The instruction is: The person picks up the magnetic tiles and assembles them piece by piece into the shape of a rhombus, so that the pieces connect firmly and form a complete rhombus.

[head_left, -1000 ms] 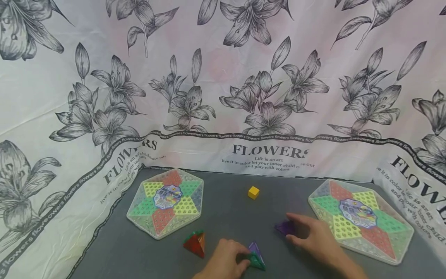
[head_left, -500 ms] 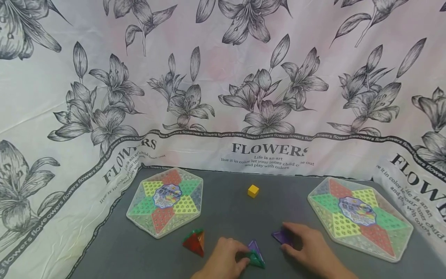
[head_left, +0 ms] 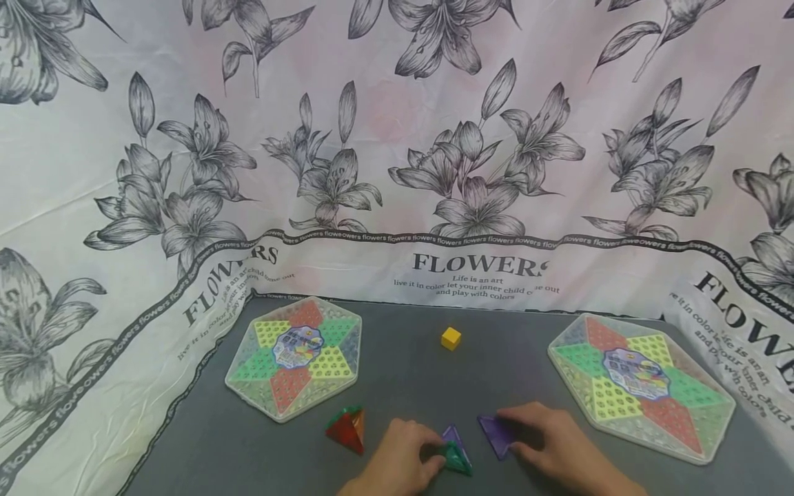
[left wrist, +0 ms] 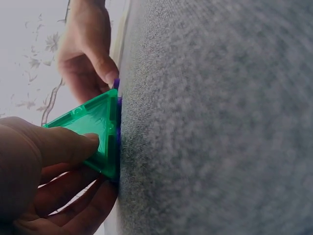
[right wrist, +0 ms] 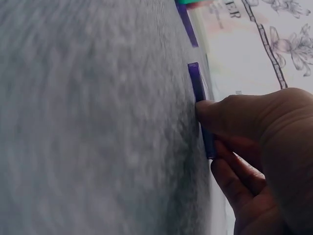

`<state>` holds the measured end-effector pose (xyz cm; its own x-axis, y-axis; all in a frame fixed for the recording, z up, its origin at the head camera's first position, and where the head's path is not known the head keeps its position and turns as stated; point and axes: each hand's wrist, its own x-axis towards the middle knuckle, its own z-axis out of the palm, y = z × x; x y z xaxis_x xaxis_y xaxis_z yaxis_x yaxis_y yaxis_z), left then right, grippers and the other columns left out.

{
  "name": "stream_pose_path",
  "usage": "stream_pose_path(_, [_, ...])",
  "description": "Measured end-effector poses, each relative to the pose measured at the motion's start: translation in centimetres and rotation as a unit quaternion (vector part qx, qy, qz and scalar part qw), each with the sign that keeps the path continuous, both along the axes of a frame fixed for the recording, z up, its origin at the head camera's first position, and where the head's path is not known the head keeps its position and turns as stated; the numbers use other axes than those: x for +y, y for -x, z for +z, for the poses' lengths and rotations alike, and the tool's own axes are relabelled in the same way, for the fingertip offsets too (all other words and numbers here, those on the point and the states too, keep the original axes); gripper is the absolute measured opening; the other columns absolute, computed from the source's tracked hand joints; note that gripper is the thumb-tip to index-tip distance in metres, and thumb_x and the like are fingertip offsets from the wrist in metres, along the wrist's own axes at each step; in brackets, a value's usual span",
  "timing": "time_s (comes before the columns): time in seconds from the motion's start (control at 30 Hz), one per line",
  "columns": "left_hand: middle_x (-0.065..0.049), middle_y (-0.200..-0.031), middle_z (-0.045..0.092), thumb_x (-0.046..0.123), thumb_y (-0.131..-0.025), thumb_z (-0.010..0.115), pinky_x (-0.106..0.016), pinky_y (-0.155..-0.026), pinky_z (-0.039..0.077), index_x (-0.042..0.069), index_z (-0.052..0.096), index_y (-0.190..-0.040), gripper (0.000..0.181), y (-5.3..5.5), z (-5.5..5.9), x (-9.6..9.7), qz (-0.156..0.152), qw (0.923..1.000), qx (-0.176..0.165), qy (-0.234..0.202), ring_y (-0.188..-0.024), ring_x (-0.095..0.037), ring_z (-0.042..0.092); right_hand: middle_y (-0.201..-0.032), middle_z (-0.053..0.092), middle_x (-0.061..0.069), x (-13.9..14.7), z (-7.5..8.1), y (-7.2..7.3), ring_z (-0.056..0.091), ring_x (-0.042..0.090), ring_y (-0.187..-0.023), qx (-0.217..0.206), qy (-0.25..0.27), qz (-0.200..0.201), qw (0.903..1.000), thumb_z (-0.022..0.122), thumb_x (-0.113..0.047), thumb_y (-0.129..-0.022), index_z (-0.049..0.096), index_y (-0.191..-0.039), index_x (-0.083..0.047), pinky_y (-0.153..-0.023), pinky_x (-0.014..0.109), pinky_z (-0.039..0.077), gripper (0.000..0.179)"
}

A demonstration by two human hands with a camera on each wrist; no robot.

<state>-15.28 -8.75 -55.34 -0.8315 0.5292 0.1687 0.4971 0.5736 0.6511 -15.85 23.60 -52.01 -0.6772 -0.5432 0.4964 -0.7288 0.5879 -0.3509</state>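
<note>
My left hand (head_left: 400, 451) pinches a translucent green triangular magnetic tile (left wrist: 93, 120), thumb on its near face. The green tile stands tilted up from the grey surface, beside a flat purple triangular tile (head_left: 451, 435). To the right, my right hand (head_left: 555, 441) grips a second purple triangular tile (head_left: 494, 434) between thumb and fingers. That tile lies flat, edge-on in the right wrist view (right wrist: 196, 81), and a small gap parts it from the first purple tile. My fingers hide part of each held tile.
A small upright shape of red, orange and green tiles (head_left: 347, 430) stands left of my left hand. Farther back is a yellow cube (head_left: 451, 338). Hexagonal Chinese checkers boards lie at left (head_left: 310, 406) and right (head_left: 695, 448). A flowered curtain (head_left: 347, 269) borders the table.
My right hand has slid left and nearer to me with its purple tile, closing on the other tiles. The left hand keeps its grip on the green tile in nearly the same place.
</note>
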Motion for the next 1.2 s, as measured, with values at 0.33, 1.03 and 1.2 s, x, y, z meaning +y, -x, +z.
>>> stream_pose_path(0.33, [0.016, -0.104, 0.082, 0.024, -0.091, 0.089, -0.019, -0.085, 0.058, 0.024, 0.087, -0.110, 0.020, 0.5, -1.3, 0.6, 0.001, 0.9994, 0.026, 0.023, -0.097, 0.006, 0.070, -0.118, 0.080, -0.008, -1.0, 0.0, 0.0, 0.074, 0.010, -0.107, -0.012, 0.011, 0.030, 0.9994, 0.097, -0.014, -0.078, 0.077, -0.131, -0.018, -0.098, 0.014, 0.053, 0.056])
stream_pose_path(1.03, [0.012, -0.101, 0.083, 0.020, -0.093, 0.087, -0.016, -0.077, 0.056, 0.019, 0.087, -0.108, 0.016, 0.0, 0.6, 2.0, -0.023, 0.9992, 0.030, 0.011, -0.090, 0.007, 0.069, -0.120, 0.079, -0.005, -1.4, -0.4, -0.9, 0.073, 0.010, -0.109, -0.050, 0.021, 0.052, 0.9972, 0.094, -0.013, -0.084, 0.077, -0.133, -0.016, -0.090, 0.023, 0.059, 0.052])
stream_pose_path(1.2, [0.011, -0.102, 0.084, 0.021, -0.093, 0.086, -0.018, -0.078, 0.058, 0.018, 0.087, -0.109, 0.016, 0.1, 0.4, 2.0, -0.024, 0.9991, 0.032, 0.012, -0.091, 0.005, 0.071, -0.120, 0.079, -0.005, -1.4, -0.4, -0.9, 0.071, 0.010, -0.109, -0.056, 0.022, 0.049, 0.9970, 0.094, -0.016, -0.085, 0.076, -0.134, -0.016, -0.089, 0.025, 0.060, 0.051])
